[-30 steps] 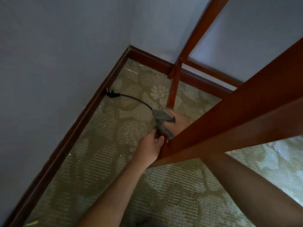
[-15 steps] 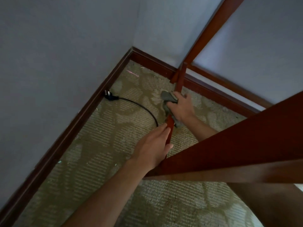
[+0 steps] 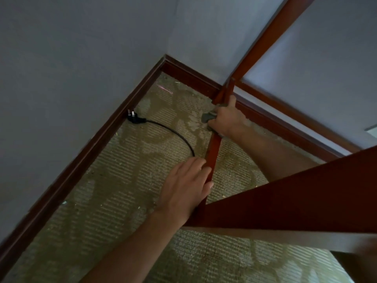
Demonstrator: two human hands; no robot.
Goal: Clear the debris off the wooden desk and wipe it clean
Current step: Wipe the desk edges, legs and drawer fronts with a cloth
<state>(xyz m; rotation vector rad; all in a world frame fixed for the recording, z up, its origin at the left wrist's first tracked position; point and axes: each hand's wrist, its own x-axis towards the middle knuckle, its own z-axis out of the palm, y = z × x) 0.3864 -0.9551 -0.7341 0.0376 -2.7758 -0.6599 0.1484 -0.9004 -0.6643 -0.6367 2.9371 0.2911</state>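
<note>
— Looking under the desk [image 3: 306, 193]: where do the hands sit?

— The right hand [image 3: 225, 119] wraps a grey cloth [image 3: 207, 117] round the desk's thin red-brown leg [image 3: 214, 148], its grip closed on cloth and leg together, up near where the leg meets a slanting brace [image 3: 263, 41]. The left hand [image 3: 186, 189] lies lower on the same leg, fingers fairly straight against the wood, thumb hooked round the leg's near edge; its grip is loose, holding nothing else.

— And the edges?

— The desk's dark underside rail cuts across the lower right, its corner touching the left wrist. Two grey walls [image 3: 81, 58] meet in a corner at the far end, lined by a dark wooden skirting board [image 3: 85, 154].

— What room is there to move?

— A patterned beige carpet [image 3: 114, 197] fills the wedge between skirting and leg, left of both hands. A black cable [image 3: 173, 132] curves across it, its plug [image 3: 133, 117] lying just beside the skirting, prongs up; the cable's other end passes out of sight near the left fingers. Small specks are scattered on the carpet, and a thin pink scrap [image 3: 164, 89] lies near the corner.

— Any containers?

— None can be made out.
</note>
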